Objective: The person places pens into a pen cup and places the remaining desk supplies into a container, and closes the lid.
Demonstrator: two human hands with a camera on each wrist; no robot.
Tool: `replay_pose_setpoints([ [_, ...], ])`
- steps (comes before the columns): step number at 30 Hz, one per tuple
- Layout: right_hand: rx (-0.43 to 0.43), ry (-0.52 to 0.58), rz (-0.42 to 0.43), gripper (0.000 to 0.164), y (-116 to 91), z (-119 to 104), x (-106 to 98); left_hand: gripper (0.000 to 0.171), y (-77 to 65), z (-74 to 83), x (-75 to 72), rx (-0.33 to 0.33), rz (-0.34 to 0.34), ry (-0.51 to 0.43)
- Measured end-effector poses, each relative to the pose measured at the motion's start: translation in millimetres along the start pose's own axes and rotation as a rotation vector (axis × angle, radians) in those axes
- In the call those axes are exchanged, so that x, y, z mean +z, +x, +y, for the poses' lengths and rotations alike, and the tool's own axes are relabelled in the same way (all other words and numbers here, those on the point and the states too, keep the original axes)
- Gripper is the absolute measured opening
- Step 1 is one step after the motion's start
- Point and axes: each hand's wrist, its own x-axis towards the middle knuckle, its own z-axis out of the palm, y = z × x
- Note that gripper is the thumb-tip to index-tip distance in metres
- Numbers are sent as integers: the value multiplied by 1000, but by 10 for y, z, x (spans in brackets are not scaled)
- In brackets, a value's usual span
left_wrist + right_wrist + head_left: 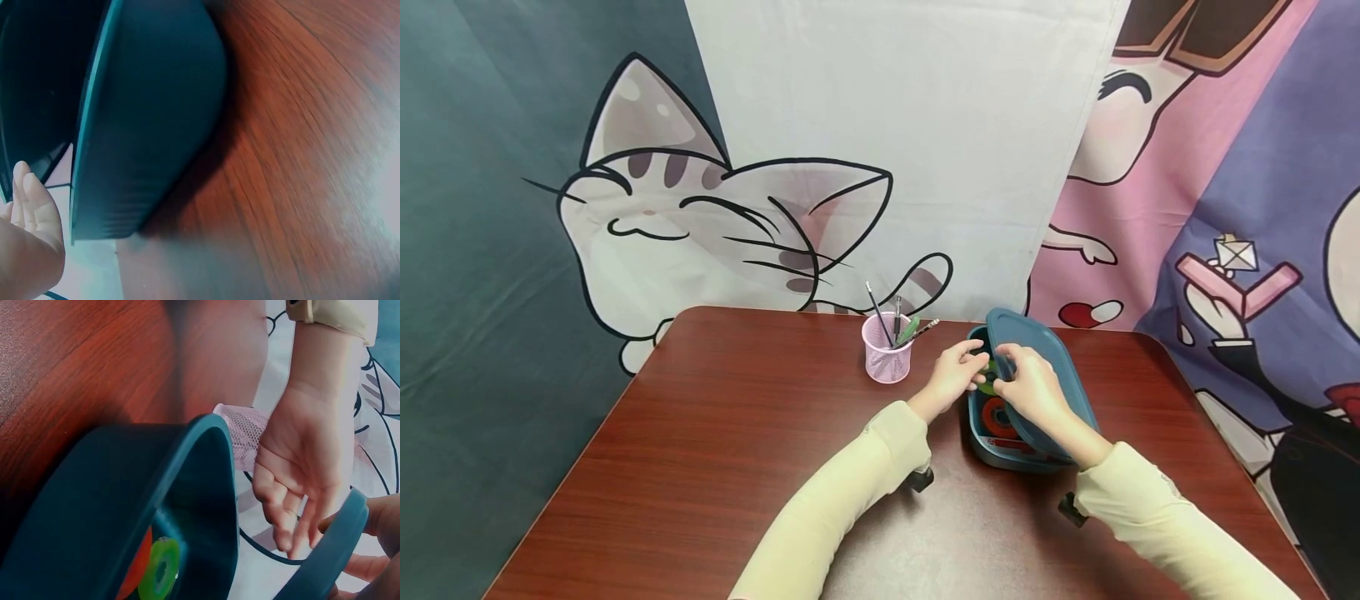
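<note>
A blue-green storage box (976, 421) stands on the table, its matching lid (1060, 367) tilted over the right side. My right hand (1033, 387) pinches the lid's edge; in the right wrist view its fingers (374, 515) lie on both faces of the lid (334, 550). Over the box's left rim hovers my left hand (955, 375), fingers loosely extended and holding nothing, as the right wrist view shows (309, 456). Inside the box lie a green ring-shaped roll (161, 569) and a red-orange ring-shaped roll (997, 417). A red-and-white item (1007, 444) lies near the front, partly hidden by the lid.
Left of the box stands a pink mesh pen cup (887, 358) with several pens and a green item. The brown wooden table (737, 450) ends at a cartoon-printed cloth backdrop (925, 125).
</note>
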Motion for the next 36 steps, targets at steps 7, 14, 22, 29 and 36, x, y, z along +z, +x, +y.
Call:
replay_pose_setpoints([
  [7, -37, 7, 23, 43, -16, 3, 48, 40, 15, 61, 64, -45, -15, -80],
  [14, -43, 103, 2, 42, -37, 107, -60, 40, 23, 54, 84, -60, 30, -105],
  [22, 28, 117, -7, 41, -85, 453, -199, 44, 27, -19, 82, -69, 70, -67],
  [29, 64, 114, 9, 47, -131, 827, -188, 46, 25, -67, 58, -54, 80, 6],
  [36, 159, 155, -19, 63, -147, 1056, -171, 46, 12, -90, 41, -49, 80, 70],
])
